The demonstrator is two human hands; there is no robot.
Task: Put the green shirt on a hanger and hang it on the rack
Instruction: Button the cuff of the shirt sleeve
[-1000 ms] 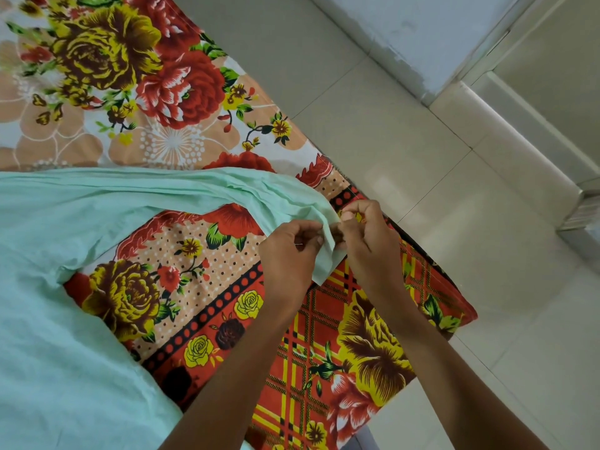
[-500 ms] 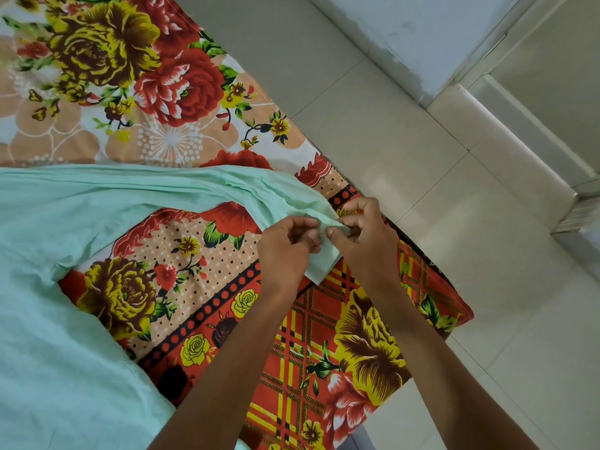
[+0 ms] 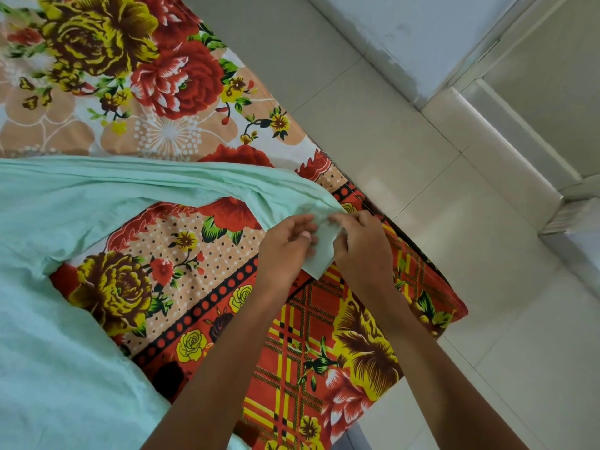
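The pale green shirt [image 3: 65, 287] lies spread over the left half of a bed. One long sleeve [image 3: 181, 186] stretches rightward to the bed's corner. My left hand [image 3: 287, 248] and my right hand [image 3: 363, 245] both pinch the cuff end of that sleeve [image 3: 323, 254], with the fabric between their fingers. No hanger and no rack are in view.
The bed carries a floral sheet [image 3: 156, 82] in red, yellow and peach, with a red plaid corner [image 3: 350, 345] hanging toward the floor. Light floor tiles [image 3: 487, 287] run along the right. A white wall base [image 3: 406, 43] and a door threshold [image 3: 506, 147] stand at the upper right.
Both hands have stayed at the sleeve cuff and shifted their finger grip slightly; the cuff end now shows more between them. The shirt body has not moved.
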